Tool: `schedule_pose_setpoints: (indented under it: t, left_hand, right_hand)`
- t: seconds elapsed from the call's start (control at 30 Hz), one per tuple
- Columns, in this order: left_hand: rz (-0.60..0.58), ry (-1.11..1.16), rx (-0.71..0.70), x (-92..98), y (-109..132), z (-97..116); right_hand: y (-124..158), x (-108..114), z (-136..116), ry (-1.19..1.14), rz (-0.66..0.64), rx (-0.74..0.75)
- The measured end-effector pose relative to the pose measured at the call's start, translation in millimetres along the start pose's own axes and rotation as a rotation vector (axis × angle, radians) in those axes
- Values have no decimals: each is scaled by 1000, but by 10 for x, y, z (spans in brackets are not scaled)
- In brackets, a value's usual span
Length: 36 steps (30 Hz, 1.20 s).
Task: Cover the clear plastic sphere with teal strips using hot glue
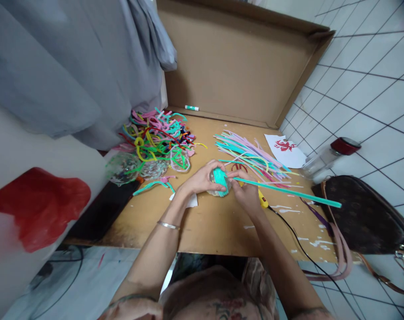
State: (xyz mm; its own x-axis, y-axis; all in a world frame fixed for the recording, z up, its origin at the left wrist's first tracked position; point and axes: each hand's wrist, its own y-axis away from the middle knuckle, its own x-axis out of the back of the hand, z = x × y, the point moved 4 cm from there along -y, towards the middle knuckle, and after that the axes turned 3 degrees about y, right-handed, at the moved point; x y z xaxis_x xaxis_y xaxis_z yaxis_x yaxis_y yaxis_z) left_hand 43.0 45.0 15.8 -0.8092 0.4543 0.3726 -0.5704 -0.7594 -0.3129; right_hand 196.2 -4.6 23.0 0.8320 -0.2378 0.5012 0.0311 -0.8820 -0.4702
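My left hand is closed around a small clear round piece partly covered in teal fuzzy strips. Pinched in my right hand is a teal pipe cleaner, its long free end reaching out to the right. The fingertips of both hands nearly meet at the teal covering. Just beyond my right hand lie red-handled scissors, partly hidden. A yellow-handled corded tool sticks out from behind my right wrist. Some white paper lies by my left wrist.
A tangled heap of coloured pipe cleaners and clear round pieces sits on the left. Straight pipe cleaners lie behind my hands. A bottle and brown bag stand right; a black cord crosses the front edge.
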Motion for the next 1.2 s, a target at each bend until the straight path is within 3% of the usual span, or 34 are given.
schedule_pose_setpoints:
  t: [0.63, 0.87, 1.03, 1.2]
  left_hand:
    - [2, -29, -56, -15, -18, -5]
    - [23, 12, -61, 9, -12, -41]
    - [36, 61, -42, 24, -18, -113]
    - [52, 100, 35, 50, -18, -154]
  right_hand:
    - [-7, 13, -15, 118, 33, -8]
    - [228, 35, 168, 176, -33, 30]
    - [386, -131, 358, 225, -97, -91]
    - [411, -282, 312, 192, -6, -190]
